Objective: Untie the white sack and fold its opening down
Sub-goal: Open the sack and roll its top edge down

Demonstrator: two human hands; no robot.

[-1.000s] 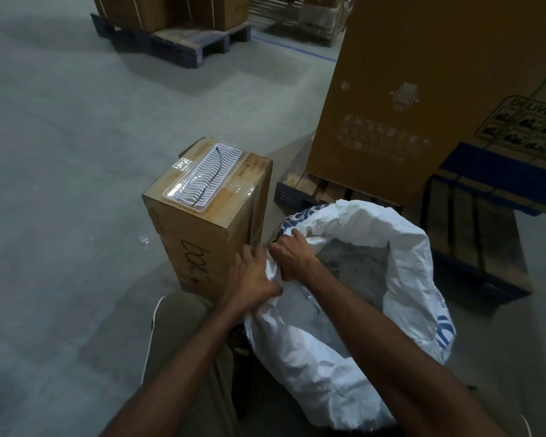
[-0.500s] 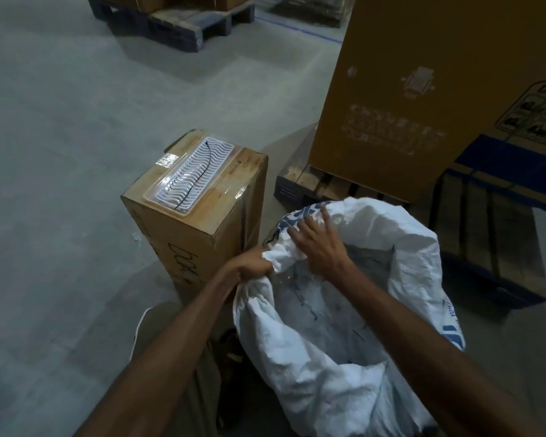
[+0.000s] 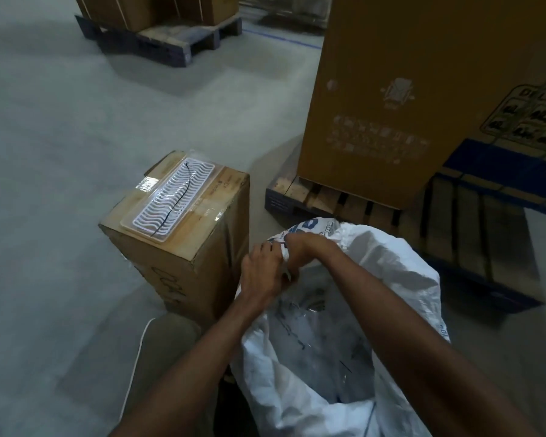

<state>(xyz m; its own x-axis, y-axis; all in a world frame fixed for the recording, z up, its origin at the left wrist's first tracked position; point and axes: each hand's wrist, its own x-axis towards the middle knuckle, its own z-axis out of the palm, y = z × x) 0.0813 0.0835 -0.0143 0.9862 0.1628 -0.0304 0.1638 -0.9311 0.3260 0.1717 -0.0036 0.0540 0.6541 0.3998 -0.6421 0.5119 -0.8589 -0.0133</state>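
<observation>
The white sack, woven with blue print, stands open on the floor in front of me, with clear plastic items showing inside. My left hand pinches the sack's near left rim. My right hand is curled over the same stretch of rim just beyond it, fingers closed on the fabric. Both hands touch each other at the rim's left side. The rim there is bunched and turned over.
A tall cardboard box with a white plastic tray on top stands just left of the sack. A big carton on a wooden pallet is behind. Another pallet sits far back. Bare concrete floor lies to the left.
My right hand moved from lying flat on the rim to gripping it beside my left hand. Both hands bunched the rim's left side together.
</observation>
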